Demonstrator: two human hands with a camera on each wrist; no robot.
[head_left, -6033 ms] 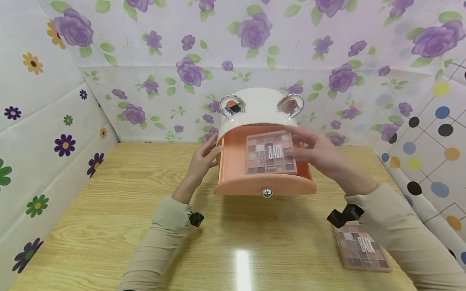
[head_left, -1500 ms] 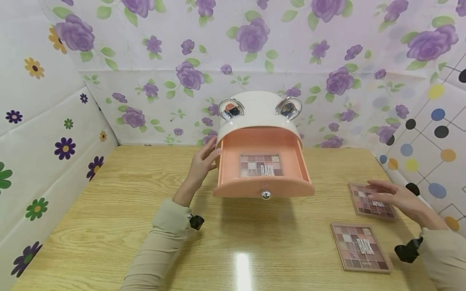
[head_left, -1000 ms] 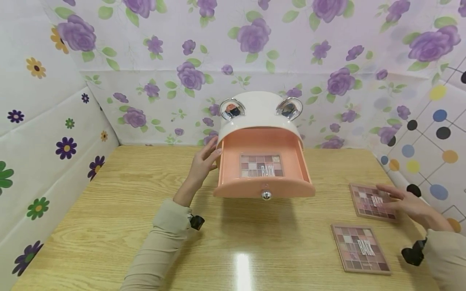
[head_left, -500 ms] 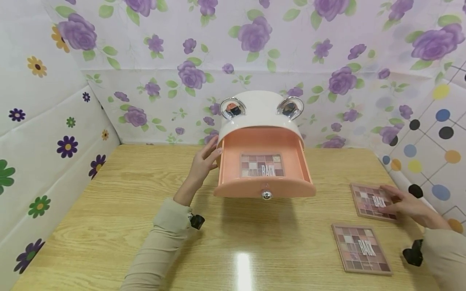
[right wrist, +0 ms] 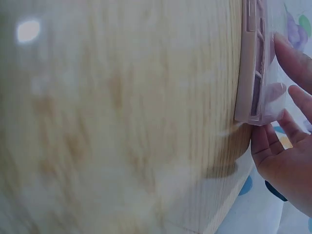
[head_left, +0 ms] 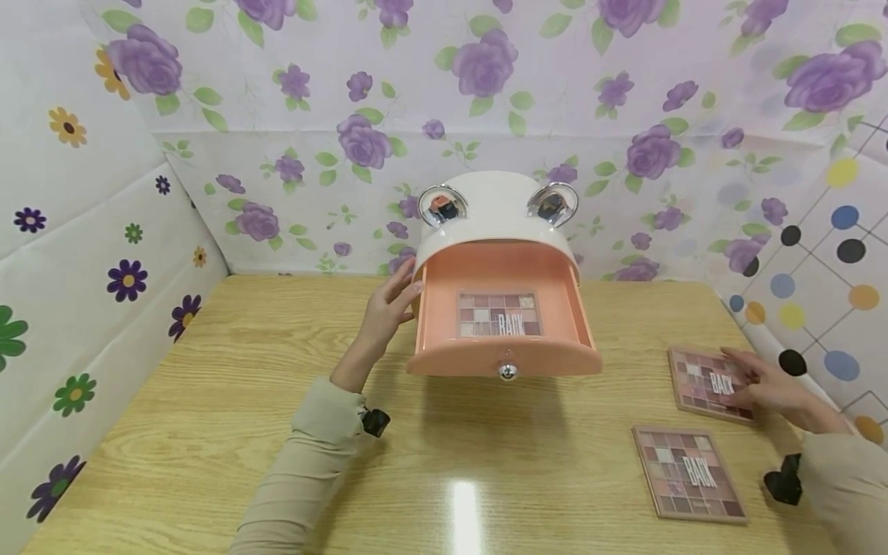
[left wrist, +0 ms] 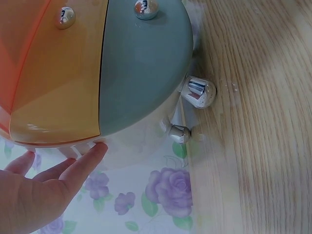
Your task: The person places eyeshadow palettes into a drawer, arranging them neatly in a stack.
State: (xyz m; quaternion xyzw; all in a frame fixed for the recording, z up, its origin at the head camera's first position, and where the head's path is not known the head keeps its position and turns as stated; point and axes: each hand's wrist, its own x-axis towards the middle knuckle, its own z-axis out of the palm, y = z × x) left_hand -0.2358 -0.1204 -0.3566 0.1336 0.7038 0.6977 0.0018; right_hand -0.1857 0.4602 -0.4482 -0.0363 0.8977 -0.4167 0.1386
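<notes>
A white rounded drawer box [head_left: 496,204] with two chrome-ringed eyes stands at the back of the table. Its peach drawer [head_left: 504,358] is pulled out, with an eyeshadow palette [head_left: 498,314] lying inside. My left hand [head_left: 380,312] rests against the box's left side; in the left wrist view, its fingertips touch the white shell beside the yellow drawer front [left wrist: 58,83]. At the table's right, my right hand [head_left: 773,389] pinches the right edge of another eyeshadow palette [head_left: 704,381], thumb and fingers around its clear-lidded edge in the right wrist view.
A third palette [head_left: 689,472] lies flat just in front of the pinched one. Beneath everything is a wood-grain table [head_left: 277,370]. Floral sheeting [head_left: 312,193] rises behind and to the left; a dotted sheet [head_left: 832,308] stands close on the right. A teal drawer front [left wrist: 146,63] has a chrome knob.
Six seconds ago my right hand was on a palette at the drawer. It has moved right to a palette on the table and now pinches its edge. The left hand has stayed.
</notes>
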